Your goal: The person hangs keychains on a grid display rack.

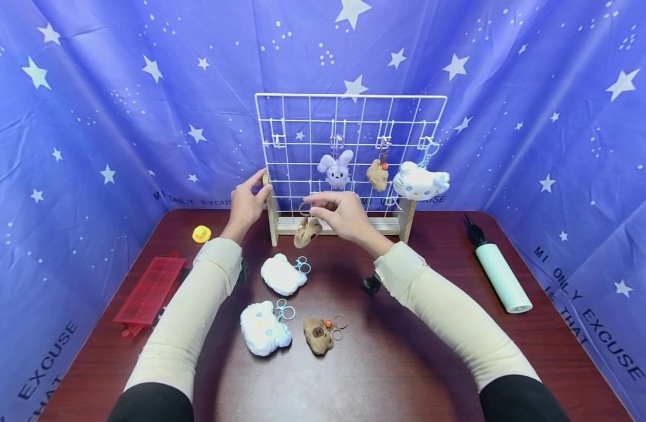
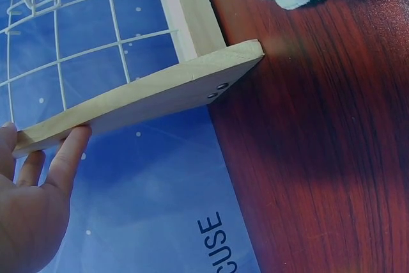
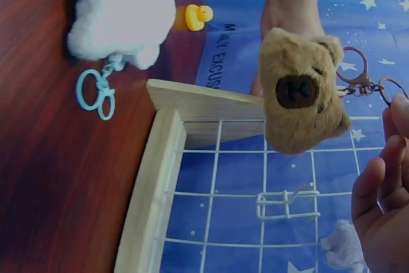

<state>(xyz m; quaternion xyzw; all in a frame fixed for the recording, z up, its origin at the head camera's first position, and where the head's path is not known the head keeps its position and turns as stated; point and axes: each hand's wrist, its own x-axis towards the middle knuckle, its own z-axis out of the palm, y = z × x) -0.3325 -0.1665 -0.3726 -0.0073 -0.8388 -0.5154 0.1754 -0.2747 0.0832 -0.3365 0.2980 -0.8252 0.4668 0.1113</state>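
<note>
In the head view, my right hand (image 1: 346,218) pinches the ring of a brown bear keychain (image 1: 307,232), which hangs in front of the lower part of the white wire grid rack (image 1: 351,95). The right wrist view shows the bear (image 3: 297,91) with its dark muzzle and my fingertips on its ring. My left hand (image 1: 246,202) holds the top of the rack's left wooden upright (image 1: 272,211); in the left wrist view the fingers of the left hand (image 2: 38,196) lie along that wooden edge (image 2: 147,87). An unoccupied hook (image 1: 278,139) is at the grid's upper left.
On the grid hang a purple bunny (image 1: 337,171), a brown plush (image 1: 378,174) and a white plush (image 1: 421,180). Two white plushes (image 1: 283,275) (image 1: 265,329) and a brown bear (image 1: 318,336) lie on the table. Red tray (image 1: 153,290), yellow duck (image 1: 201,234) left; pump (image 1: 503,276) right.
</note>
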